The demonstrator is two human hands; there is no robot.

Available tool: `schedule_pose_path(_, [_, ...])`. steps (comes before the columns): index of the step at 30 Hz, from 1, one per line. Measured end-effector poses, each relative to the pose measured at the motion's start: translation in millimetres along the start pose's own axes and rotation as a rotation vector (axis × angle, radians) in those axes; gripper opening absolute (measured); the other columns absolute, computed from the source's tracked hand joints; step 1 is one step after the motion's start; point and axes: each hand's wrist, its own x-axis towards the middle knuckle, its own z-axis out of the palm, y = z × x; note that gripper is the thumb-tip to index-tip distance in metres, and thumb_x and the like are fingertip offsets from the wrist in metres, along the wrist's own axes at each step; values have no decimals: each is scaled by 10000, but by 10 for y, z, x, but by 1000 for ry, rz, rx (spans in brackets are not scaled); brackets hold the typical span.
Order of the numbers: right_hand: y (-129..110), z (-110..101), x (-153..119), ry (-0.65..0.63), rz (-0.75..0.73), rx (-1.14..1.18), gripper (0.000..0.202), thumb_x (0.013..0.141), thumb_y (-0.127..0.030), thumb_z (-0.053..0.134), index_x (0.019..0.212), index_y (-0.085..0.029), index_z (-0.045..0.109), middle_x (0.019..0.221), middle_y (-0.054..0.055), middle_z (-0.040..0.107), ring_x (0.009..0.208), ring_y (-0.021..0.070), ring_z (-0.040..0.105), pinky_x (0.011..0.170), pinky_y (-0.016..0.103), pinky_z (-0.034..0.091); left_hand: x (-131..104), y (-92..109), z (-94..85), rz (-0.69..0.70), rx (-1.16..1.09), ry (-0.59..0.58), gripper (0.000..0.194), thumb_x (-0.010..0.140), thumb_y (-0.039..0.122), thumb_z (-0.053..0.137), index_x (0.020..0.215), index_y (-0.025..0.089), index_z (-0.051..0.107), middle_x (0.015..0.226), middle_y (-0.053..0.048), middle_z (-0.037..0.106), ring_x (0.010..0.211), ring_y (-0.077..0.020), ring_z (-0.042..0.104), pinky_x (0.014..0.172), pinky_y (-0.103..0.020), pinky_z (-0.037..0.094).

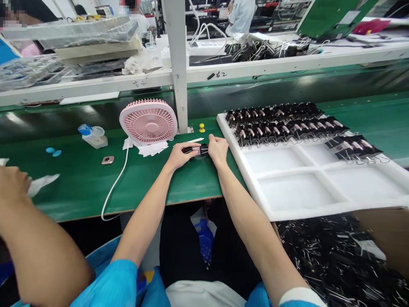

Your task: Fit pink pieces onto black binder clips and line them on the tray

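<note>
Head view: left hand (179,156) curled beside right hand (218,149).

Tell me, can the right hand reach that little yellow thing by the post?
Probably yes: the yellow thing stands just beyond the right hand, and nothing seems in the way. But that hand is busy with a black clip.

Clipped device (196,150) between left hand (180,156) and right hand (218,149) over the surface (143,187), desk fan (151,126) behind to the left, bottle (96,139) farther left, loose device (108,160) before them, foam tray (251,181) at right, clipped parts (287,130) along its far half, box (388,236) of binder clips (322,256) below its near edge.
</note>
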Motion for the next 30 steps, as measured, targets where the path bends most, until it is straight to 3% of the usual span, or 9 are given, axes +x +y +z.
schedule_pose_path(9, [5,18,-9,-16,-13,-23,478,1025,-396,500,571,-250,540,633,63,623,699,257,558,730,332,379,6,11,-9,7,29,-4,329,785,329,815,1074,180,868,1042,-109,826,839,-244,747,785,-340,575])
schedule_pose_path(14, [25,36,-37,-8,-42,62,527,1046,-511,471,602,-241,559,668,42,640,745,240,589,733,312,383,28,11,-24,12,-4,18,353,760,372,830,1052,176,860,972,-104,821,809,-240,737,759,-338,572])
schedule_pose_path(17, [5,1,-187,-135,-138,188,496,1050,-529,473,706,-212,635,734,10,673,794,199,593,747,281,397,51,57,-52,47,-39,119,341,765,436,818,968,163,841,878,-92,797,746,-217,713,714,-317,563])
schedule_pose_path(21, [-43,-124,-515,-380,-230,233,297,936,-464,715,804,-198,728,760,-36,716,753,158,623,715,255,445,96,106,-114,53,-79,202,388,836,524,774,949,153,798,746,-62,730,629,-166,657,607,-259,519])
schedule_pose_path(24, [-112,-400,-752,-490,-85,236,269,883,-467,776,816,-212,726,687,-35,696,588,160,606,579,273,454,109,101,-143,-26,-158,153,516,904,627,686,1057,141,763,782,-67,719,486,-116,561,431,-223,383])
schedule_pose_path(26, [-148,-746,-843,-469,1,310,313,879,-519,760,867,-208,733,707,-16,703,559,162,598,523,276,444,98,94,-143,-78,-208,126,600,926,693,627,1124,137,730,853,-91,726,493,-128,600,385,-214,334])
schedule_pose_path(30, [-4,-1781,-655,-111,-150,304,396,878,-570,749,958,-186,795,893,52,769,781,185,688,680,281,530,71,103,-112,-124,-188,92,630,911,726,641,1134,143,728,898,-110,725,557,-161,671,387,-206,332])
